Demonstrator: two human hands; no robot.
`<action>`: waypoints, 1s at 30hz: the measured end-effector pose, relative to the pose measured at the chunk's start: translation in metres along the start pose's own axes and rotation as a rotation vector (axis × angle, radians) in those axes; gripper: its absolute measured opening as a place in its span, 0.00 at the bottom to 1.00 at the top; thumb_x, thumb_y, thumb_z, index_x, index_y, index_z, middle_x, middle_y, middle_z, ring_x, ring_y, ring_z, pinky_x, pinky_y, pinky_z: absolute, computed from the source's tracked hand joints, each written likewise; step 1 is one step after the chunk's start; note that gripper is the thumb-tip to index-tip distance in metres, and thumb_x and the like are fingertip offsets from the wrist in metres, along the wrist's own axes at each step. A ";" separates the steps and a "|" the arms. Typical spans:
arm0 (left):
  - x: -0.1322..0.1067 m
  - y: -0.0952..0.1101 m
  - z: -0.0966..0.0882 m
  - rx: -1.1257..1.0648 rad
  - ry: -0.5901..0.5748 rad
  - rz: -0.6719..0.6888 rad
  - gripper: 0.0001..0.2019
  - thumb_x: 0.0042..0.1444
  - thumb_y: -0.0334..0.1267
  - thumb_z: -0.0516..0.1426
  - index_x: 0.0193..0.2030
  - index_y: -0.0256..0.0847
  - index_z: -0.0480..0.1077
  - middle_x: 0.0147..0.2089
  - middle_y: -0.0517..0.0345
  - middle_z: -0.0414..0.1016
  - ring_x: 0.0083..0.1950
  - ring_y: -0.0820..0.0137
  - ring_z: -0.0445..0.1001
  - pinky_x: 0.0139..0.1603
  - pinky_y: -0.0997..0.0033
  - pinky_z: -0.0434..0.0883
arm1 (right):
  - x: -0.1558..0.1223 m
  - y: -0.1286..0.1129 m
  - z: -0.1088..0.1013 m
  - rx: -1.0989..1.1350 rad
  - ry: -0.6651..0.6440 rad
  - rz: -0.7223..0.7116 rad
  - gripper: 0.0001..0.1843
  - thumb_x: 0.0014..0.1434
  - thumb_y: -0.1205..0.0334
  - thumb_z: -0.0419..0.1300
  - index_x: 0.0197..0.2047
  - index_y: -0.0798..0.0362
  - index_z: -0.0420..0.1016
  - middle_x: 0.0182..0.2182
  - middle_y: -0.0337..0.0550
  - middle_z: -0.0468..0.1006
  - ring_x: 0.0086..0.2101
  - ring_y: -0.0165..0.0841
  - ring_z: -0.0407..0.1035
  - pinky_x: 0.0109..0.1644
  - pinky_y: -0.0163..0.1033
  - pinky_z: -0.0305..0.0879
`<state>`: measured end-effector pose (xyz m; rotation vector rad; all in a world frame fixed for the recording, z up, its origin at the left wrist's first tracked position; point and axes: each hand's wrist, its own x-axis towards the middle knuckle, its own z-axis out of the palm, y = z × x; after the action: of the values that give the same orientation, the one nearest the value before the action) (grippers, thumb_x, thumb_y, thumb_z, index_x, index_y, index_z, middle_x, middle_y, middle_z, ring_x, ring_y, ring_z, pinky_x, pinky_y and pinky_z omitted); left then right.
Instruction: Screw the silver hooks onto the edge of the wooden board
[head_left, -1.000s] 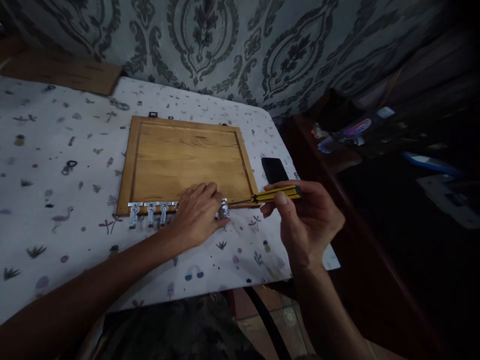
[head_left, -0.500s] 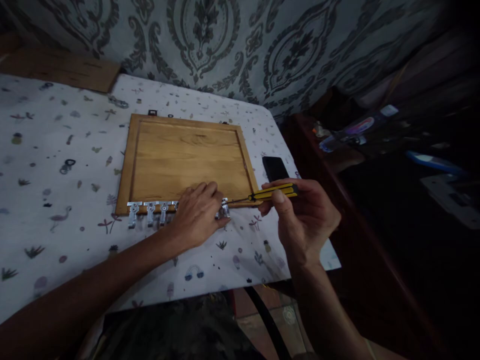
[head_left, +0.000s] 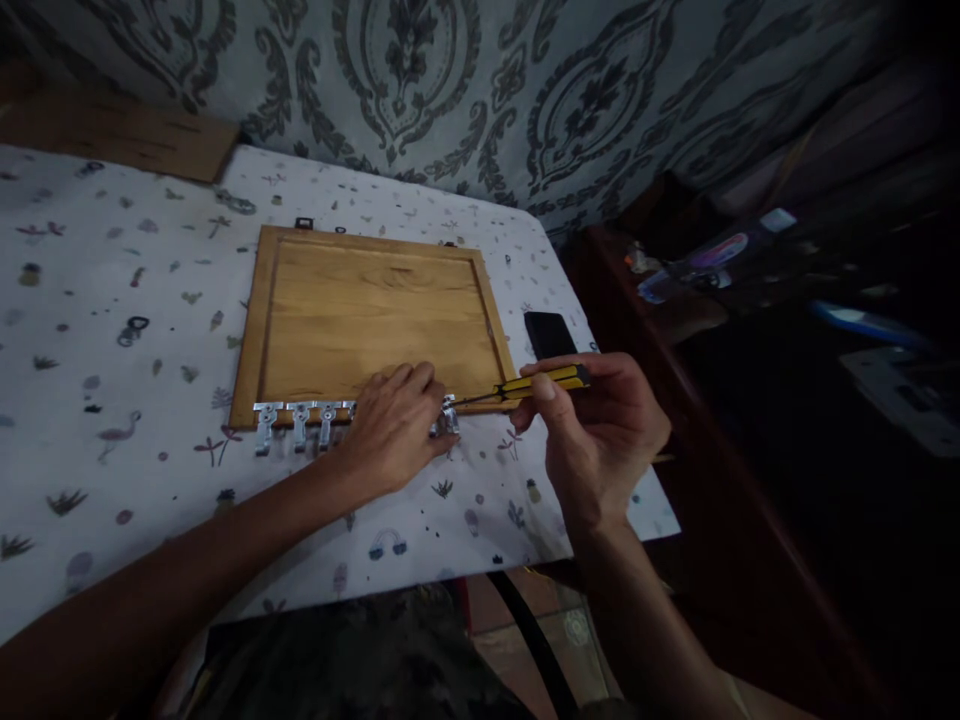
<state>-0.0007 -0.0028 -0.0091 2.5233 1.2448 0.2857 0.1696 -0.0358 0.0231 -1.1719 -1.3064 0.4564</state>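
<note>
A framed wooden board (head_left: 375, 310) lies flat on the table. Along its near edge runs a silver metal hook rail (head_left: 300, 418). My left hand (head_left: 394, 430) rests palm down over the right part of that rail, fingers curled onto the board's edge. My right hand (head_left: 592, 430) is closed round the yellow-and-black handle of a screwdriver (head_left: 536, 384). Its thin shaft points left and its tip reaches the rail's right end, beside my left fingertips.
The table wears a white cloth (head_left: 112, 330) printed with small figures. A black phone (head_left: 549, 334) lies just right of the board. A brown board (head_left: 120, 140) sits at the back left. Small dark metal bits (head_left: 135, 328) are scattered about. Dark clutter (head_left: 712, 260) fills the right side.
My right hand and the screwdriver have shifted slightly left, toward the rail's end. My left hand has stayed where it was.
</note>
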 end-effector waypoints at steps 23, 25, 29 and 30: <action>0.000 -0.001 0.001 0.010 0.024 0.005 0.18 0.61 0.49 0.63 0.49 0.37 0.74 0.51 0.48 0.73 0.55 0.55 0.72 0.52 0.56 0.70 | 0.007 0.000 0.001 0.086 -0.093 0.054 0.15 0.57 0.53 0.72 0.37 0.49 0.71 0.35 0.36 0.84 0.17 0.23 0.68 0.19 0.32 0.69; 0.001 -0.001 0.000 0.008 0.016 0.006 0.17 0.61 0.49 0.63 0.48 0.37 0.74 0.51 0.48 0.73 0.55 0.55 0.72 0.52 0.56 0.70 | 0.008 0.000 -0.002 0.095 -0.126 0.050 0.13 0.59 0.53 0.70 0.42 0.47 0.74 0.36 0.36 0.84 0.18 0.25 0.70 0.21 0.34 0.72; 0.000 0.000 -0.001 0.010 0.006 0.004 0.17 0.61 0.49 0.63 0.49 0.37 0.74 0.51 0.47 0.73 0.55 0.55 0.72 0.51 0.56 0.70 | 0.008 0.001 -0.007 0.056 -0.166 0.064 0.12 0.62 0.52 0.67 0.47 0.45 0.78 0.38 0.38 0.83 0.20 0.26 0.71 0.23 0.37 0.73; 0.000 0.000 -0.001 0.009 0.006 0.005 0.17 0.61 0.49 0.63 0.49 0.37 0.74 0.51 0.47 0.73 0.55 0.55 0.72 0.52 0.56 0.70 | 0.008 0.001 -0.007 0.054 -0.162 0.065 0.11 0.62 0.53 0.68 0.46 0.45 0.79 0.38 0.37 0.83 0.20 0.26 0.71 0.22 0.37 0.72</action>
<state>-0.0010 -0.0023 -0.0085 2.5348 1.2455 0.2904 0.1785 -0.0314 0.0275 -1.1542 -1.3887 0.6415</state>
